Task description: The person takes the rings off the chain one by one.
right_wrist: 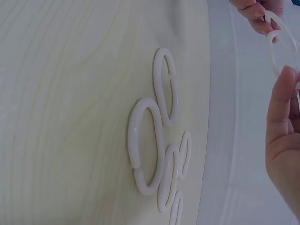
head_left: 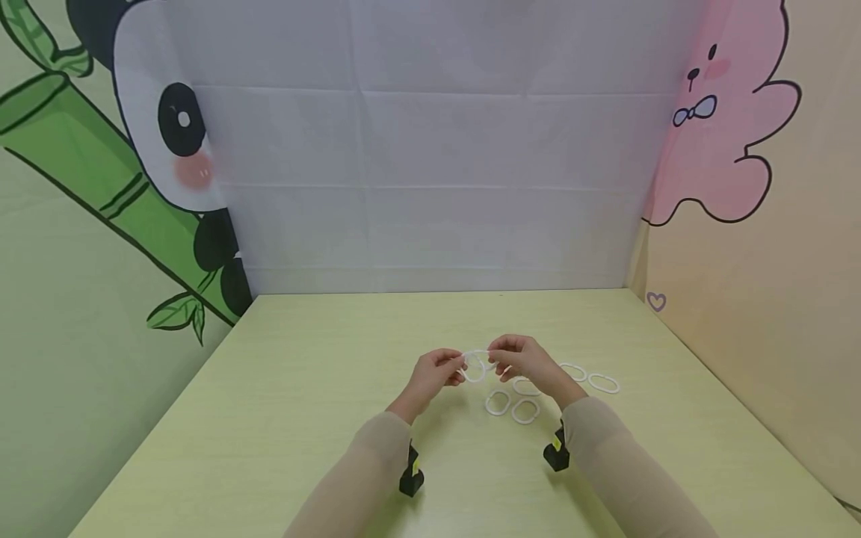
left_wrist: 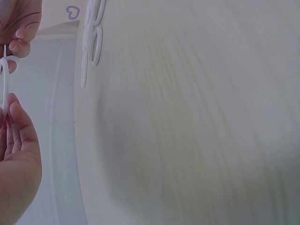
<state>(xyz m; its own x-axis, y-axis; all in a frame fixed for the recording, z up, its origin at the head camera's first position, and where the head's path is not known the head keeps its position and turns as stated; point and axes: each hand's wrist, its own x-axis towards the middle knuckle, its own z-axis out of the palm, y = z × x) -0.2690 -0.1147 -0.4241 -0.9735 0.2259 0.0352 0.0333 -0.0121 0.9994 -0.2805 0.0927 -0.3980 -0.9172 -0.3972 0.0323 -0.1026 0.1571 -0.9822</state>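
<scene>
Two white plastic split rings overlap in the air between my hands. My left hand [head_left: 436, 375] pinches one ring [head_left: 474, 380] between thumb and fingertips. My right hand [head_left: 528, 361] comes from the other side, its thumb and fingers on the second ring [head_left: 479, 351]. In the right wrist view, the two ring loops [right_wrist: 284, 26] cross between the fingertips; the left wrist view catches them edge-on at its left border. Below the hands, loose rings lie flat on the table, the closest being a ring [head_left: 498, 403] and its neighbour [head_left: 525, 412].
More white rings lie near the right forearm: one ring [head_left: 527, 387] partly behind the wrist, another ring [head_left: 574, 371] and an outer ring [head_left: 603, 384]. The pale wood-grain table [head_left: 303, 418] meets a white cloth backdrop [head_left: 437, 224]. A black wrist camera [head_left: 556, 453] hangs under the right sleeve.
</scene>
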